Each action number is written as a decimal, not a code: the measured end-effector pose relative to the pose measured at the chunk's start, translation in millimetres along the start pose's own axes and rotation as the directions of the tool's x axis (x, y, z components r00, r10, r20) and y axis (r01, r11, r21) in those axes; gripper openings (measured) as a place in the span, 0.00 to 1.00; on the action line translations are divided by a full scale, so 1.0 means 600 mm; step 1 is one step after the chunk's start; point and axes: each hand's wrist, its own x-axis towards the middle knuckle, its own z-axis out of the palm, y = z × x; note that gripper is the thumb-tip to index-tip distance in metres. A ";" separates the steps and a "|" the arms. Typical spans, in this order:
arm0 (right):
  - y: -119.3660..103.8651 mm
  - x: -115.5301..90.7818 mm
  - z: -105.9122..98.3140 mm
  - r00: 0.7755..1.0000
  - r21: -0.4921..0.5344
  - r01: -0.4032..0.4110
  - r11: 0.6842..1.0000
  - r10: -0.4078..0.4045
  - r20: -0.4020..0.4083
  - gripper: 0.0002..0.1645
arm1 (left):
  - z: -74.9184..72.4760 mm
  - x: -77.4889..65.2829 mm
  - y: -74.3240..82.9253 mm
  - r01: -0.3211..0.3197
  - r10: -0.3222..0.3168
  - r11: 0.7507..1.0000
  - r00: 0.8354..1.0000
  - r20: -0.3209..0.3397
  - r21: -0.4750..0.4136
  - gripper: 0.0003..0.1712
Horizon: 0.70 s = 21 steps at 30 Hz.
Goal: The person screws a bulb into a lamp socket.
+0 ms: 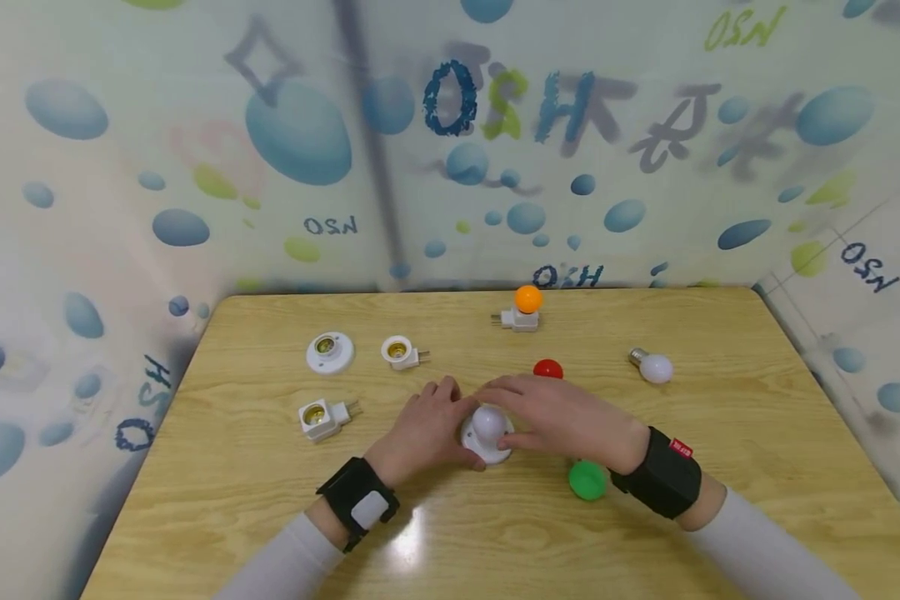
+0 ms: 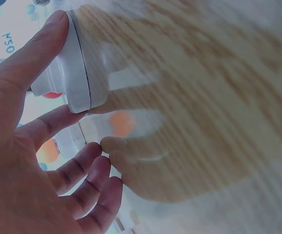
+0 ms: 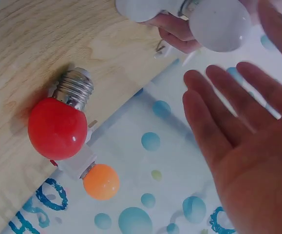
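Note:
A white light bulb [image 1: 489,423] stands upright in a round white lamp socket [image 1: 471,446] near the middle of the table. My left hand [image 1: 429,429] grips the socket's rim between thumb and forefinger; in the left wrist view its other fingers [image 2: 98,171] hang loosely bent below. Around the bulb's right side is my right hand [image 1: 558,417], holding nothing. The right wrist view shows its fingers [image 3: 218,105] stretched out, with a gap between the fingertips and the bulb [image 3: 219,27]. The bulb's screw end is mostly inside the socket.
Behind the right hand lies a red bulb [image 1: 548,368]; a green bulb [image 1: 588,481] lies nearer. An orange bulb [image 1: 528,299] sits in a plug socket [image 1: 523,321]. Another white bulb [image 1: 656,367] lies right. A round socket [image 1: 330,353] and two plug sockets [image 1: 399,353] are left.

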 end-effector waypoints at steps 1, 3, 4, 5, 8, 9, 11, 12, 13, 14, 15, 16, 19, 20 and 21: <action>0.001 -0.001 -0.001 1.000 0.017 0.018 1.000 -0.018 0.005 0.39 | 0.000 0.000 0.000 0.005 -0.005 1.000 1.000 0.000 0.002 0.47; 0.002 -0.002 -0.002 0.998 0.030 0.064 0.997 -0.065 0.007 0.38 | 0.000 -0.001 -0.001 0.007 -0.007 1.000 1.000 0.000 0.007 0.48; 0.002 -0.003 -0.001 0.996 0.035 0.091 0.995 -0.091 0.004 0.37 | 0.001 -0.001 -0.001 0.007 -0.007 1.000 1.000 -0.002 0.005 0.48; 0.002 -0.003 0.000 0.994 0.037 0.111 0.993 -0.112 0.004 0.36 | 0.002 -0.002 -0.001 0.005 -0.005 1.000 1.000 -0.005 0.004 0.48; 0.002 -0.003 0.003 0.990 0.054 0.137 0.989 -0.137 0.006 0.33 | 0.004 -0.002 -0.002 0.000 0.001 1.000 1.000 -0.014 0.002 0.49; 0.001 -0.003 0.004 0.991 0.063 0.136 0.989 -0.137 0.010 0.33 | 0.005 -0.002 -0.001 -0.001 0.001 1.000 1.000 -0.016 0.001 0.49; 0.001 -0.004 0.006 0.992 0.064 0.127 0.990 -0.129 0.016 0.32 | 0.004 -0.002 -0.001 0.002 -0.002 1.000 1.000 -0.016 0.002 0.49; 0.001 -0.004 0.007 0.992 0.067 0.123 0.990 -0.125 0.018 0.31 | 0.004 -0.002 0.000 0.005 -0.005 1.000 1.000 -0.013 0.002 0.49; 0.001 -0.004 0.009 0.992 0.068 0.121 0.990 -0.122 0.017 0.31 | 0.003 -0.002 0.000 0.009 -0.009 1.000 1.000 -0.010 0.003 0.49; 0.001 -0.005 0.010 0.992 0.065 0.121 0.991 -0.122 0.014 0.31 | 0.003 -0.002 0.000 0.013 -0.013 1.000 1.000 -0.006 0.006 0.49; 0.002 -0.005 0.011 0.992 0.060 0.125 0.990 -0.126 0.005 0.31 | 0.003 -0.001 0.000 0.016 -0.016 1.000 1.000 -0.004 0.007 0.50; 0.003 -0.005 0.013 0.992 0.051 0.130 0.990 -0.130 -0.002 0.30 | 0.003 -0.001 0.000 0.018 -0.018 1.000 1.000 -0.002 0.012 0.50; 0.004 -0.004 0.016 0.990 0.035 0.141 0.989 -0.140 -0.026 0.29 | 0.004 -0.001 0.000 0.014 -0.014 1.000 1.000 -0.001 0.018 0.50; 0.004 -0.004 0.017 0.989 0.029 0.146 0.989 -0.145 -0.034 0.28 | 0.003 -0.001 -0.001 0.010 -0.010 1.000 1.000 -0.001 0.019 0.50; 0.003 -0.003 0.018 0.988 0.025 0.149 0.988 -0.148 -0.042 0.27 | 0.003 -0.001 -0.001 0.007 -0.007 1.000 1.000 0.000 0.017 0.49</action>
